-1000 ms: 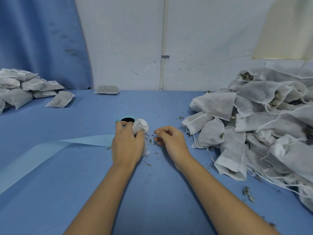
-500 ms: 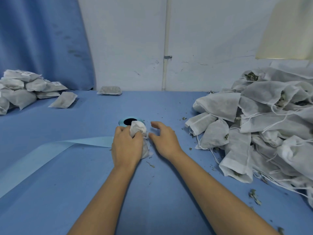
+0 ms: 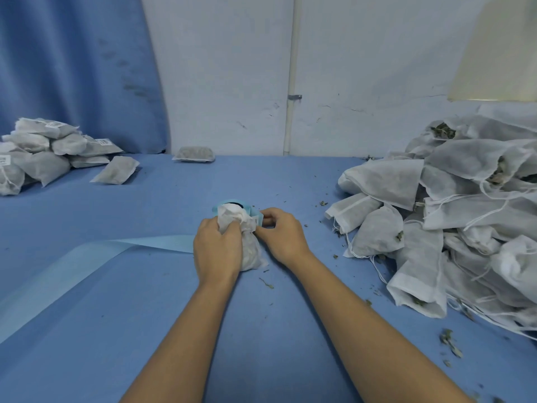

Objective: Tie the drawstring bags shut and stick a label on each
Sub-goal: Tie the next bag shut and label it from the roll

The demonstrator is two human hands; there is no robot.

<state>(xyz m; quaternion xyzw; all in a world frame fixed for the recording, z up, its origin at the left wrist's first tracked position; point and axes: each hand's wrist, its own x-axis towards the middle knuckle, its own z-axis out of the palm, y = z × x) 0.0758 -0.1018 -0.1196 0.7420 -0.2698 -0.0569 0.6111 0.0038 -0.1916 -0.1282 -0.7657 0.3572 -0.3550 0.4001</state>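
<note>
Untied pile (image 3: 465,216) lying right of the label roll (image 3: 217,207). We're holding one bag (image 3: 250,253) just before the roll: looking soft, light, so gripping the neck. Left hand (image 3: 216,248) curling round it; right hand (image 3: 280,237) pinching there, string or label unclear.

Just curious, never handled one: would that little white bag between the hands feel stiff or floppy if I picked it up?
Probably floppy: the bag bunches and creases where the left hand grips it. Likely light, as open bags in the pile show dried leaves inside. It should not roll; those bags slump flat.
</note>
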